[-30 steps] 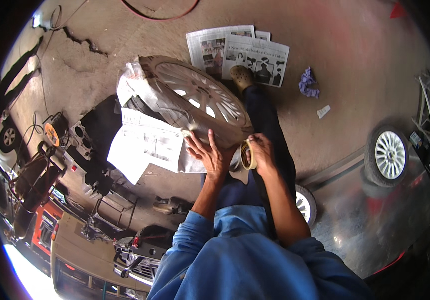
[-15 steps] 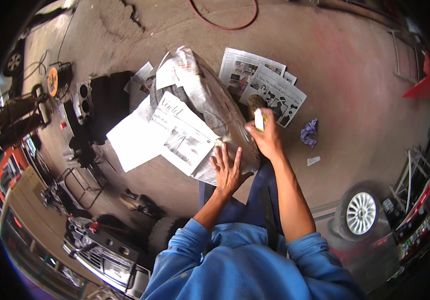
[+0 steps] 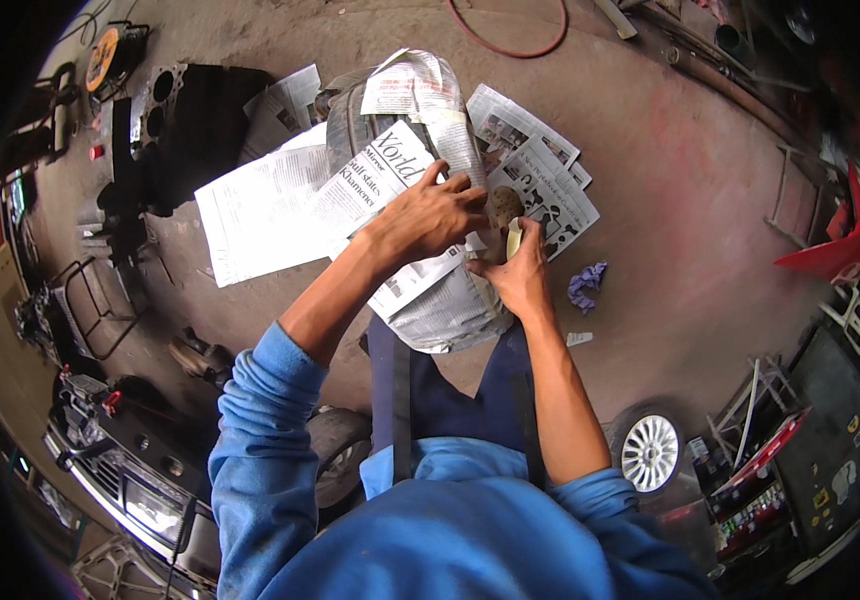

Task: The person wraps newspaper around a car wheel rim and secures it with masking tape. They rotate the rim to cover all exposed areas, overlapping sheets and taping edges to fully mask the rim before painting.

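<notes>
A long rounded part wrapped in newspaper [image 3: 450,318] stands in front of my legs, with dark surface showing near its far left side. A loose newspaper sheet [image 3: 382,170] lies over its left side. My left hand [image 3: 428,215] rests across that sheet, fingers bent and somewhat apart, with the thumb hidden. At the part's right edge, my right hand [image 3: 524,272] is closed on a roll of pale yellow masking tape [image 3: 514,240]. Just beyond the tape a brown speckled, rounded thing [image 3: 505,204] shows; its kind is unclear.
More newspaper [image 3: 550,205] lies on the floor to the right, with a crumpled purple paper [image 3: 586,286] nearby. A black engine block [image 3: 195,130] stands at left. A silver wheel [image 3: 648,452] is at lower right, a red panel [image 3: 835,235] at far right, a car front [image 3: 140,490] at lower left.
My left hand has moved away from me, off the near end and onto the loose sheet's right part. My right hand stays by the part's right side with the tape. The view has shifted.
</notes>
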The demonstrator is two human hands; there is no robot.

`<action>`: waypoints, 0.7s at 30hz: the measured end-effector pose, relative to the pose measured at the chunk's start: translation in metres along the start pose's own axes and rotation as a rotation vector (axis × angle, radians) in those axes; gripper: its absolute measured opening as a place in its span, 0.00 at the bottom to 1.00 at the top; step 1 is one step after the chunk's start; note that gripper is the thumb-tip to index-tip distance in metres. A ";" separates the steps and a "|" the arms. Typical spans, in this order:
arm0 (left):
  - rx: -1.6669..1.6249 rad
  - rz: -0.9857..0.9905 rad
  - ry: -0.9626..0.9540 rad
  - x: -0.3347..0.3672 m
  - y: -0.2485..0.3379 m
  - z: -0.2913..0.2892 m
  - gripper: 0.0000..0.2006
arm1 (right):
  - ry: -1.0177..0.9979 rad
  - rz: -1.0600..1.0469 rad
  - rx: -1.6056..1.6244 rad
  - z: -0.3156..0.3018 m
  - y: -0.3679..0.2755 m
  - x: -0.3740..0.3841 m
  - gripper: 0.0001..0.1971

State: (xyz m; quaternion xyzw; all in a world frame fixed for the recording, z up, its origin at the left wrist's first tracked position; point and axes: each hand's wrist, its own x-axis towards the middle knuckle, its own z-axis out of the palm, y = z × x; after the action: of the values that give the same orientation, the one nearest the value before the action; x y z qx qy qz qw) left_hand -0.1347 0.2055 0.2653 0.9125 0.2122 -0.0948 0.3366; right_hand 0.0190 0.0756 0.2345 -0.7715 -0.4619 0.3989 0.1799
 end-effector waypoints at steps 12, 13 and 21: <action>0.128 0.098 -0.018 -0.008 0.000 0.008 0.12 | -0.099 0.217 0.159 0.001 -0.002 0.001 0.45; 0.131 0.100 0.002 -0.008 0.000 0.009 0.11 | -0.099 0.204 0.151 0.001 -0.002 0.001 0.45; 0.182 0.099 -0.022 -0.002 0.008 0.003 0.09 | -0.044 0.125 0.114 0.003 0.002 -0.002 0.43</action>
State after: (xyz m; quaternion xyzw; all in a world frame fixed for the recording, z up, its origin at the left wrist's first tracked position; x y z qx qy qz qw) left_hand -0.1330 0.1972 0.2685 0.9475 0.1537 -0.1071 0.2592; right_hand 0.0168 0.0725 0.2325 -0.7785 -0.3932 0.4517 0.1881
